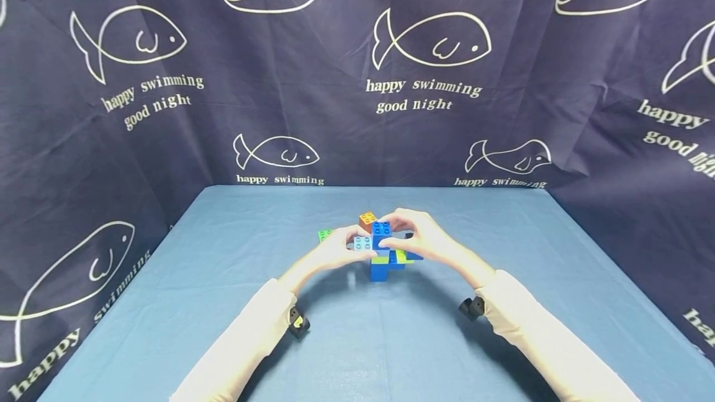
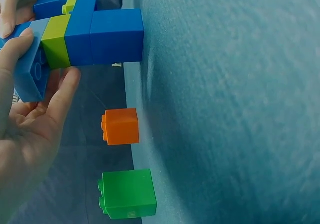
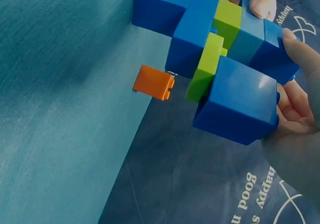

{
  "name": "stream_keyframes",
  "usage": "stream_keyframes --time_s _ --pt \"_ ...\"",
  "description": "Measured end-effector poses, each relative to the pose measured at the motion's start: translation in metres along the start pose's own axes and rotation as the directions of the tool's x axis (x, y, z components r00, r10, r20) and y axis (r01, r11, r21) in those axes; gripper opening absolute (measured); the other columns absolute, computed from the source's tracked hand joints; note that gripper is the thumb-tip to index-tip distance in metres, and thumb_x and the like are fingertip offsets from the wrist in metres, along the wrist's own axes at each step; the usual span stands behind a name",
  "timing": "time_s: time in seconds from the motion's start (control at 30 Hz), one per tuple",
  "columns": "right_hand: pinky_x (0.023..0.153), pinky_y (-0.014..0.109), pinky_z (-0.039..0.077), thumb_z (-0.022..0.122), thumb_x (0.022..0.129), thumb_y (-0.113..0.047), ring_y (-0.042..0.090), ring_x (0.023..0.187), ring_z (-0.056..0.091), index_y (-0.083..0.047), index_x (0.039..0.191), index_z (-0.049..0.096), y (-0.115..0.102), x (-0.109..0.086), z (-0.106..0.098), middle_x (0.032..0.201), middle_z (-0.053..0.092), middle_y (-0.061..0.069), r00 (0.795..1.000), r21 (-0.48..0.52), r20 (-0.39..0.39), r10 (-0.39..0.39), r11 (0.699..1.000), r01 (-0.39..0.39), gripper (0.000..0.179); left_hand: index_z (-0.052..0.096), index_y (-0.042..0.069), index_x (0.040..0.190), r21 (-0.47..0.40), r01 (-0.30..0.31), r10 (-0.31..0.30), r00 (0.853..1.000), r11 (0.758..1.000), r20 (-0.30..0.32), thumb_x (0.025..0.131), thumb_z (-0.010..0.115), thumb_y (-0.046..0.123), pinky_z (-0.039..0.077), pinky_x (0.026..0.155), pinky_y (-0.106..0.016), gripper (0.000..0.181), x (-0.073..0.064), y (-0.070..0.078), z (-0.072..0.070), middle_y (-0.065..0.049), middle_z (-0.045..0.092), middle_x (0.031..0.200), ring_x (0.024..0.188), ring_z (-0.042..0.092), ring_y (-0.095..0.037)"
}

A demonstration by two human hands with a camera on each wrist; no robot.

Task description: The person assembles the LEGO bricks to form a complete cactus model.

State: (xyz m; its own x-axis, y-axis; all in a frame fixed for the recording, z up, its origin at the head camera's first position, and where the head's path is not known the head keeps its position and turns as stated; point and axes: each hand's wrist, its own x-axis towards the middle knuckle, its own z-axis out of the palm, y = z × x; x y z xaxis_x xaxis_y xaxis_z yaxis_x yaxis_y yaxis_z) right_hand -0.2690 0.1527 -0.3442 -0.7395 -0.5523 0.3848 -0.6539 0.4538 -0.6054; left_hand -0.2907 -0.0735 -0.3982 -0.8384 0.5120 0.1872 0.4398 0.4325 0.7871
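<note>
Fingers [image 1: 399, 216] pinching now! Our right hand [image 1: 422, 234] grips the top blue block [image 1: 382, 237], above the light-blue block [image 1: 362, 243] our left hand [image 1: 337, 247] holds, studded end jutting left.

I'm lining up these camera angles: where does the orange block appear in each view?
Head: orange block just below picture centre.
Left wrist: orange block left of centre, above the green block.
Right wrist: orange block just above centre.
Shared landmark: the held light-blue block, at far left and upper right in the wrist views.
</note>
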Motion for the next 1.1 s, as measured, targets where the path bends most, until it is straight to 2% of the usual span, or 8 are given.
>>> stream_keyframes --time_s 0.13,0.4,0.77,0.9,1.1 --pt "0.086 0.037 0.053 0.078 0.077 -0.023 0.015 0.089 0.066 -0.012 0.113 0.064 0.001 0.002 0.0 0.094 0.067 0.0 1.0 0.014 0.016 -0.001 1.0 0.0 0.04 0.061 0.017 0.096 -0.016 -0.003 0.003 1.0 1.0 0.01 0.079 0.075 0.036 0.046 0.071 -0.027 0.03 -0.001 -0.003 0.0 0.003 0.062 0.088 0.082 0.054 -0.014" --pt "0.087 0.042 0.052 0.076 0.079 -0.023 0.019 0.094 0.066 -0.013 0.115 0.063 0.003 0.006 -0.001 0.098 0.069 0.003 0.997 0.067 0.048 0.057 0.996 -0.06 0.039 0.06 0.018 0.095 0.001 -0.017 0.017 1.0 1.0 0.003 0.078 0.074 0.04 0.045 0.066 -0.025 0.031 -0.001 -0.003 -0.003 0.004 0.06 0.084 0.077 0.053 -0.012" --pt "0.092 0.045 0.049 0.075 0.079 -0.023 0.016 0.099 0.064 -0.015 0.116 0.063 0.004 0.004 -0.011 0.104 0.068 0.0 0.991 0.087 0.122 0.051 0.994 -0.062 0.04 0.06 0.016 0.095 -0.009 0.01 -0.01 1.0 1.0 0.013 0.079 0.074 0.036 0.046 0.068 -0.026 0.03 -0.001 -0.001 0.002 0.003 0.06 0.085 0.079 0.054 -0.014" --pt "0.092 0.05 0.047 0.075 0.08 -0.024 0.018 0.101 0.064 -0.015 0.116 0.064 0.006 0.004 -0.017 0.105 0.068 0.0 0.991 0.094 0.119 0.059 0.993 -0.071 0.039 0.06 0.016 0.096 -0.011 -0.001 0.001 1.0 1.0 0.015 0.078 0.075 0.035 0.046 0.067 -0.025 0.029 0.0 0.0 0.001 0.003 0.06 0.084 0.078 0.055 -0.014" --pt "0.093 0.046 0.048 0.075 0.08 -0.025 0.019 0.1 0.064 -0.014 0.114 0.064 0.009 0.005 -0.026 0.106 0.069 0.002 0.994 0.048 0.098 0.057 0.997 -0.062 0.037 0.061 0.016 0.098 0.002 -0.021 0.021 1.0 1.0 0.012 0.079 0.075 0.032 0.045 0.065 -0.023 0.029 0.001 0.0 0.0 0.002 0.06 0.084 0.076 0.054 -0.012"
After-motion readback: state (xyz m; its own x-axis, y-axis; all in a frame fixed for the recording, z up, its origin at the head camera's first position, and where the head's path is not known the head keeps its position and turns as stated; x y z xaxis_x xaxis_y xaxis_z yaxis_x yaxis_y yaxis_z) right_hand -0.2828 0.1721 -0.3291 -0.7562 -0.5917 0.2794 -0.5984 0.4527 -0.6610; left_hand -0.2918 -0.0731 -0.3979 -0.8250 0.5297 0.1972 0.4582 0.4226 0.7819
